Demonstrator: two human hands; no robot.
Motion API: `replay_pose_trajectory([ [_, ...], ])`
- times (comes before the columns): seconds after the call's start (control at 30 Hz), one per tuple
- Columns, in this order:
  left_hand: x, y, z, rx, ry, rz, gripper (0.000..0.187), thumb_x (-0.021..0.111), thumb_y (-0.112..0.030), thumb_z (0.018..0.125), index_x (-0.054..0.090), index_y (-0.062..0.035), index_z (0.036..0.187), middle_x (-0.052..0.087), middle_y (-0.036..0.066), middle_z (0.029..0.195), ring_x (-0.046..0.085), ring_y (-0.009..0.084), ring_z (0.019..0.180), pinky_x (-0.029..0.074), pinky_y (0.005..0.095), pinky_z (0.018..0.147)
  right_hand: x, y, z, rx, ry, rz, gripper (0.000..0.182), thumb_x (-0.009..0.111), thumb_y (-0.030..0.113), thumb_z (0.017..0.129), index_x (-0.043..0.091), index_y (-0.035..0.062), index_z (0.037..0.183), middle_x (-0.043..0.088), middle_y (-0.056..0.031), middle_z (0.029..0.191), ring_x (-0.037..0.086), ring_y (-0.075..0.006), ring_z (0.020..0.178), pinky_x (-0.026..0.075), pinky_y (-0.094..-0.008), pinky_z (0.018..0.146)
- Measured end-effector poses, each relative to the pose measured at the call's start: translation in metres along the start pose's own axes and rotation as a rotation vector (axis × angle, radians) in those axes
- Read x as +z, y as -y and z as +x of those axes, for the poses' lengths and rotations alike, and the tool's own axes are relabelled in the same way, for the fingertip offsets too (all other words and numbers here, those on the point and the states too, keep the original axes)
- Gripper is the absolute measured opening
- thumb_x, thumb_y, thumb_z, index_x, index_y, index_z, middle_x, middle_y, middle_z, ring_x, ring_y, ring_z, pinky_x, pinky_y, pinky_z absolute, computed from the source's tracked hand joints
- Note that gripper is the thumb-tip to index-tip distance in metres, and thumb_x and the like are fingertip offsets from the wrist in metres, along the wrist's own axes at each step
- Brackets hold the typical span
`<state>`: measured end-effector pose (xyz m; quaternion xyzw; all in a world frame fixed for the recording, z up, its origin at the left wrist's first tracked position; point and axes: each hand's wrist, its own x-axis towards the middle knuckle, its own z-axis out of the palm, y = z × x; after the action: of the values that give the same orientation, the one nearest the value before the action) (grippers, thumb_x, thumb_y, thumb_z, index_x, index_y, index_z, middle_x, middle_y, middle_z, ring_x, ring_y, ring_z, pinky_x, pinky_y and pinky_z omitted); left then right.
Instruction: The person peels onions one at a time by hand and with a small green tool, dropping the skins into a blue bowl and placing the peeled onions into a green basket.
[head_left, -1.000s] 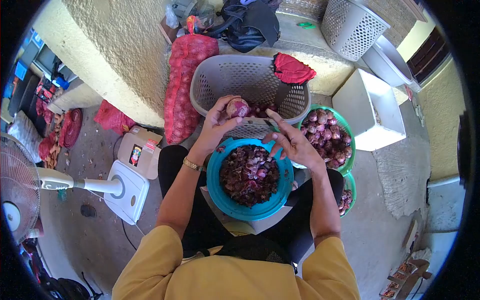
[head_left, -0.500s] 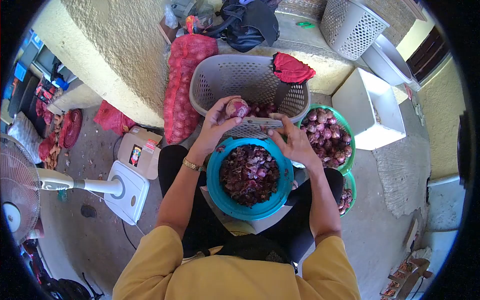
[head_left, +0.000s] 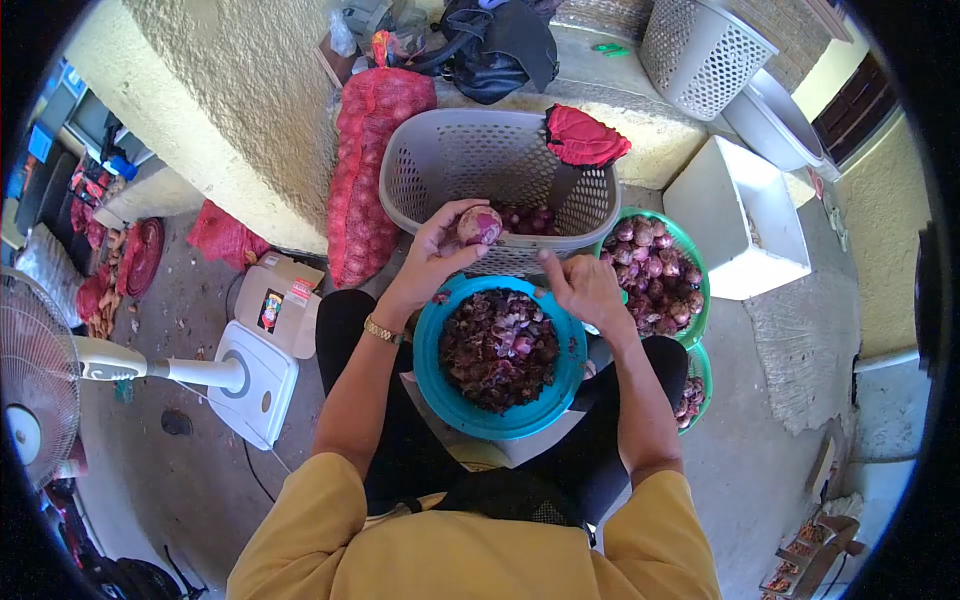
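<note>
My left hand is closed around a red onion, held at the front rim of a grey perforated basket. Several red onions lie in the bottom of that basket. My right hand is curled above the right rim of a blue basin, with its thumb pointing up and forward. Something small may poke out from its curled fingers, but I cannot make out what it is. Dry onion skins and trimmings fill the basin, which sits between my legs.
To the right stand a green basket of onions, a second green basket and a white box. A red net sack of onions leans by the wall. A fan stands left; a red cloth hangs on the grey basket.
My left hand has turned the onion and lowered it slightly. My right hand has moved down and right, away from the onion, its fingers curling in.
</note>
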<state>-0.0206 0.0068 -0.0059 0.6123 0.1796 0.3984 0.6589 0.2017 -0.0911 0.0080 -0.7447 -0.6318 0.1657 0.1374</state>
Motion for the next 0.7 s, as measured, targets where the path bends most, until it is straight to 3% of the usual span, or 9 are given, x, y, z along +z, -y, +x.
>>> replay_pose_trajectory([
  [0.13, 0.000, 0.000, 0.001, -0.005, 0.024, -0.025, 0.055, 0.066, 0.002, 0.086, 0.045, -0.0037, 0.137, 0.054, 0.006, 0.126, 0.052, 0.0142, 0.118, 0.042, 0.0292, 0.104, 0.018, -0.016, 0.002, -0.019, -0.076, 0.086, 0.068, 0.030, 0.049, 0.101, 0.075, 0.0044, 0.076, 0.068, -0.0230, 0.078, 0.064, -0.0432, 0.080, 0.050, -0.0480, 0.081],
  [0.23, 0.004, -0.004, -0.001, 0.008, -0.021, -0.021, 0.055, 0.066, 0.003, 0.086, 0.044, -0.0038, 0.135, 0.053, 0.006, 0.126, 0.052, 0.0144, 0.119, 0.041, 0.0298, 0.105, 0.011, -0.015, 0.001, 0.018, 0.006, 0.121, 0.072, 0.020, 0.048, 0.102, 0.074, 0.0025, 0.087, 0.068, -0.0240, 0.090, 0.062, -0.0439, 0.093, 0.046, -0.0482, 0.091],
  [0.3, 0.002, 0.000, -0.001, 0.021, -0.039, -0.065, 0.053, 0.067, 0.003, 0.085, 0.045, -0.0036, 0.132, 0.053, 0.006, 0.127, 0.052, 0.0148, 0.118, 0.042, 0.0305, 0.104, 0.007, -0.020, 0.001, -0.063, 0.118, 0.204, 0.057, 0.030, 0.046, 0.103, 0.065, 0.0013, 0.111, 0.067, -0.0228, 0.103, 0.064, -0.0368, 0.098, 0.046, -0.0430, 0.093],
  [0.33, 0.000, 0.002, 0.000, 0.022, -0.039, -0.064, 0.053, 0.067, 0.003, 0.085, 0.045, -0.0036, 0.132, 0.053, 0.006, 0.127, 0.052, 0.0148, 0.118, 0.042, 0.0305, 0.104, 0.005, -0.021, -0.001, -0.064, 0.118, 0.205, 0.057, 0.030, 0.046, 0.103, 0.065, 0.0013, 0.111, 0.067, -0.0228, 0.103, 0.064, -0.0368, 0.098, 0.046, -0.0430, 0.093],
  [0.4, -0.003, 0.005, 0.002, 0.047, 0.009, -0.056, 0.050, 0.067, 0.004, 0.084, 0.047, -0.0035, 0.129, 0.054, 0.007, 0.126, 0.053, 0.0152, 0.118, 0.042, 0.0312, 0.105, -0.002, -0.020, -0.008, -0.165, 0.237, 0.347, 0.043, 0.044, 0.037, 0.102, 0.050, 0.0025, 0.128, 0.065, -0.0191, 0.109, 0.063, -0.0266, 0.099, 0.046, -0.0372, 0.092],
  [0.53, -0.003, 0.006, 0.001, 0.037, 0.023, -0.073, 0.050, 0.067, 0.004, 0.084, 0.047, -0.0039, 0.129, 0.054, 0.007, 0.125, 0.053, 0.0155, 0.118, 0.043, 0.0316, 0.104, 0.018, -0.037, -0.001, -0.311, 0.179, 0.551, 0.039, 0.053, 0.027, 0.101, 0.046, 0.0033, 0.131, 0.064, -0.0135, 0.102, 0.059, -0.0187, 0.094, 0.046, -0.0319, 0.087],
  [0.6, 0.003, -0.002, 0.001, 0.008, 0.043, -0.059, 0.048, 0.066, -0.001, 0.086, 0.047, -0.0045, 0.130, 0.055, 0.007, 0.125, 0.053, 0.0162, 0.119, 0.042, 0.0333, 0.105, 0.005, -0.026, -0.001, -0.073, 0.194, 0.678, 0.033, 0.049, 0.026, 0.103, 0.051, 0.0033, 0.127, 0.061, -0.0068, 0.093, 0.057, -0.0141, 0.088, 0.046, -0.0282, 0.082],
  [0.63, 0.004, -0.003, 0.000, 0.008, 0.042, -0.058, 0.048, 0.066, -0.001, 0.086, 0.047, -0.0045, 0.130, 0.055, 0.007, 0.125, 0.053, 0.0162, 0.119, 0.042, 0.0333, 0.105, 0.005, -0.025, 0.000, -0.074, 0.194, 0.678, 0.033, 0.049, 0.026, 0.103, 0.051, 0.0033, 0.127, 0.061, -0.0068, 0.093, 0.057, -0.0141, 0.088, 0.046, -0.0282, 0.082],
  [0.7, 0.007, -0.004, -0.001, -0.044, 0.011, -0.131, 0.037, 0.062, -0.014, 0.092, 0.049, -0.0051, 0.126, 0.056, 0.007, 0.120, 0.055, 0.0155, 0.112, 0.046, 0.0317, 0.098, 0.004, -0.021, 0.003, -0.308, -0.075, 0.791, 0.031, 0.049, 0.028, 0.103, 0.056, 0.0039, 0.121, 0.057, -0.0024, 0.087, 0.053, -0.0097, 0.079, 0.045, -0.0247, 0.072],
])
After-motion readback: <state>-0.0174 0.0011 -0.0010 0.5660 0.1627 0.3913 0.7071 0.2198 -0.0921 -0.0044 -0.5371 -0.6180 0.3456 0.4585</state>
